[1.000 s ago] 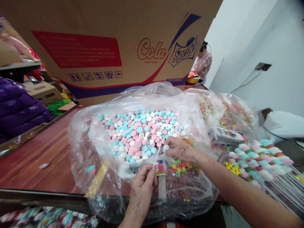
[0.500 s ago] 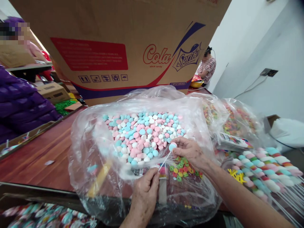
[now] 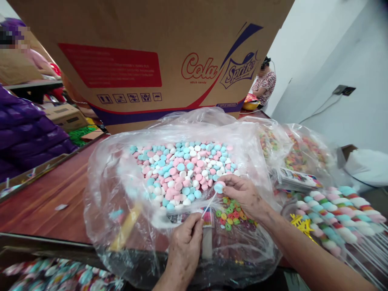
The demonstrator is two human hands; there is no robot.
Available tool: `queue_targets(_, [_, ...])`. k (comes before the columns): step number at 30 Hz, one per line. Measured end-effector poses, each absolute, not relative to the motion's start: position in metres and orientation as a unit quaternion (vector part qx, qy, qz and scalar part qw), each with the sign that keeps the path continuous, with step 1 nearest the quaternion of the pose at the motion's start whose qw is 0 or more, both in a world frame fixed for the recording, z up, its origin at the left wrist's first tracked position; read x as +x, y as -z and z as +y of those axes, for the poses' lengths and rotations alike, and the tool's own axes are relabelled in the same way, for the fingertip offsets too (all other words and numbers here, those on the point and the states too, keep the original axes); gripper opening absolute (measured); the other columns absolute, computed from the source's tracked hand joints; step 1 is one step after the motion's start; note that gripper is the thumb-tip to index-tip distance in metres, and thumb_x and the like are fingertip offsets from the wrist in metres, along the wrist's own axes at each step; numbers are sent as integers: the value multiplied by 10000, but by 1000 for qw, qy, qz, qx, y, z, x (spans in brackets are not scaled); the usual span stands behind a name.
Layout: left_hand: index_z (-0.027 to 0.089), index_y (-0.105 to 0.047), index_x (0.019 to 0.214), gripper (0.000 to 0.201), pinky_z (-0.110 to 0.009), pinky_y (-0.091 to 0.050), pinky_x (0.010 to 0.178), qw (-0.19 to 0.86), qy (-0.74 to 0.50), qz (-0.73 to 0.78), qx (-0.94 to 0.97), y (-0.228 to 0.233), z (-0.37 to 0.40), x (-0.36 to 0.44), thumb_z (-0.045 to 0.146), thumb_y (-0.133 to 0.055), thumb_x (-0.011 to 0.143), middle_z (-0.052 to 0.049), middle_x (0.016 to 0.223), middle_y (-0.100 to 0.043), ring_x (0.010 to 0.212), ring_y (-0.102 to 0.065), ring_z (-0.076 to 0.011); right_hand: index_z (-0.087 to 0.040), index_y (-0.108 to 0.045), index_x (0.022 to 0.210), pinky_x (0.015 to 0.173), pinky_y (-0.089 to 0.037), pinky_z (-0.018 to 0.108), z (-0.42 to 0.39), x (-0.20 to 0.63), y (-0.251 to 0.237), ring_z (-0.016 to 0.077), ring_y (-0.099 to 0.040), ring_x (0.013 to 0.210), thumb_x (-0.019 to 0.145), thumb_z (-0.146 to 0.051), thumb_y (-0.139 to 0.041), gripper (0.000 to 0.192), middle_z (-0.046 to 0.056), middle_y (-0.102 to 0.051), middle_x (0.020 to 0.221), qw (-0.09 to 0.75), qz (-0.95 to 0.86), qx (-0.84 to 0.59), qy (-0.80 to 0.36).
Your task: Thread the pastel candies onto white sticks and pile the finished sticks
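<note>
Nearest to me, my left hand (image 3: pixel 185 238) has thumb and forefinger pinched together on the lower part of a white stick (image 3: pixel 209 205), which slants up and away to the right. Judged sound: a grip this low leaves the shaft clear, provided it does not roll.

At the stick's far end, the fingers of my right hand (image 3: pixel 241 196) are clamped on a marshmallow (image 3: pixel 218 187), pale blue in front with pink behind; one piece or two, I cannot tell. Stick and sweet meet, but how deep the tip sits is not visible. Recommended: keep the tip centred, push along the shaft, and squeeze lightly, since the piece looks soft enough to dent.

Beside the stick lie ring sweets (image 3: pixel 228 214). Beyond is the marshmallow pile (image 3: pixel 178 171) on clear plastic sheeting (image 3: pixel 106 165), and behind it a large carton (image 3: pixel 169 34).
</note>
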State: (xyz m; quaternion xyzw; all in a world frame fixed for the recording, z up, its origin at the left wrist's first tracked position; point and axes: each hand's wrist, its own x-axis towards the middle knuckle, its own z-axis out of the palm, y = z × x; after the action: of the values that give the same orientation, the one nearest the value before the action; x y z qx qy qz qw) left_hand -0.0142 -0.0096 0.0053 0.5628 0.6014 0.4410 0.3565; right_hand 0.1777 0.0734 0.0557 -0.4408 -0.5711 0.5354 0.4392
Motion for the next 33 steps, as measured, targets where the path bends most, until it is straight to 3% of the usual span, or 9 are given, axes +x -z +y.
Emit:
queue_targets(10, [219, -727, 798, 250, -231, -343, 492, 394, -442, 610, 527, -12, -11, -6, 407, -570, 848, 38, 473, -497, 456, -448, -147, -256, -727, 1055, 809, -538, 334, 73, 183, -45, 181, -667, 846, 787, -245, -630, 285, 4, -742, 959, 414, -665, -473, -402])
queue_targets(19, [214, -699, 810, 273, -225, -326, 491, 449, -431, 590, 515, -5, -12, -3, 428, -543, 881, 36, 526, -513, 476, -433, -133, -289, -707, 1141, 946, -534, 403, 68, 175, -45, 215, -684, 1019, 848, -281, -593, 314, -4, -721, 1136, 402, -676, -480, -390])
queue_targets(23, [206, -666, 774, 263, -218, -293, 458, 463, -434, 584, 507, -7, -12, -2, 402, -536, 890, 46, 529, -494, 445, -378, -111, -279, -714, 1133, 940, -543, 383, 66, 169, -49, 211, -684, 1027, 855, -285, -584, 307, -9, -719, 1140, 409, -675, -478, -385])
queue_targets(28, [197, -636, 767, 249, -210, -273, 437, 470, -443, 583, 493, -9, -12, 0, 392, -541, 889, 53, 540, -489, 444, -363, -101, -237, -698, 1159, 809, -592, 330, 64, 165, -48, 182, -721, 850, 876, -268, -550, 322, 2, -761, 988, 407, -683, -473, -380])
queue_targets(33, [199, -566, 725, 272, -198, -253, 414, 495, -449, 574, 472, -4, -11, -2, 404, -529, 900, 75, 529, -438, 427, -333, -86, -238, -718, 1112, 939, -537, 325, 44, 148, -39, 183, -691, 1002, 854, -206, -537, 316, 19, -736, 1092, 396, -726, -433, -359])
